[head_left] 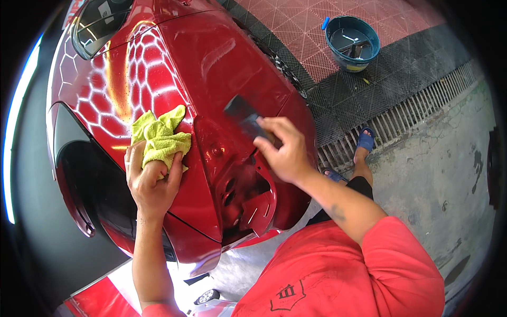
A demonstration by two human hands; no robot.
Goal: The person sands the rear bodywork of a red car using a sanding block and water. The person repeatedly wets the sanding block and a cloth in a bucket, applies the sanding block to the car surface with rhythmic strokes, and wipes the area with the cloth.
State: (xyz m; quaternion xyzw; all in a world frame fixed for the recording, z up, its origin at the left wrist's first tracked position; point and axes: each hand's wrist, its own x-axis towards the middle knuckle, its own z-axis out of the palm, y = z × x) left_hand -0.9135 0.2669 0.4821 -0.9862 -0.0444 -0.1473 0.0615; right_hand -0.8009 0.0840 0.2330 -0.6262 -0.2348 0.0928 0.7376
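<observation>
A crumpled yellow-green cloth (158,134) is gripped in my left hand (150,182), which rests on the rear of a red car (206,63). My right hand (288,153) holds a dark, flat rectangular block (241,110) between thumb and fingers, over the car's side panel. Motion blurs the block, so I cannot tell its exact kind or whether it touches the paint. A pale, dull smear shows on the panel beyond it. Just below my right hand, a light-sized recess (243,195) in the body stands uncovered, with holes in its metal.
A teal bucket (353,67) of dark water, with items in it, stands on red and black floor tiles at the far right. A slatted drain grate (401,113) runs beside concrete floor. My feet wear blue sandals (365,139). The dark rear window (92,185) lies left.
</observation>
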